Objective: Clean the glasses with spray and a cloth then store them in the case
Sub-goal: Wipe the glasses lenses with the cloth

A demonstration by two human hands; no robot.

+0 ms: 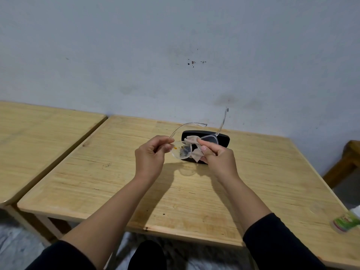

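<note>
I hold clear-framed glasses [183, 152] above the wooden table [116, 182], their arms unfolded and pointing away from me. My left hand [151, 155] pinches the frame at its left hinge. The left lens carries orange and grey smudges. My right hand [218, 157] presses a small beige cloth [191, 140] against the right lens and the bridge. A black glasses case [224, 139] lies shut on the table just behind the glasses, partly hidden by them and by my right hand. No spray bottle is in view.
A second wooden table [39, 133] stands to the left with a narrow gap between. A green-and-red labelled packet [345, 222] lies at the table's right edge. A wooden piece of furniture [344, 162] sits at far right. The wall runs close behind.
</note>
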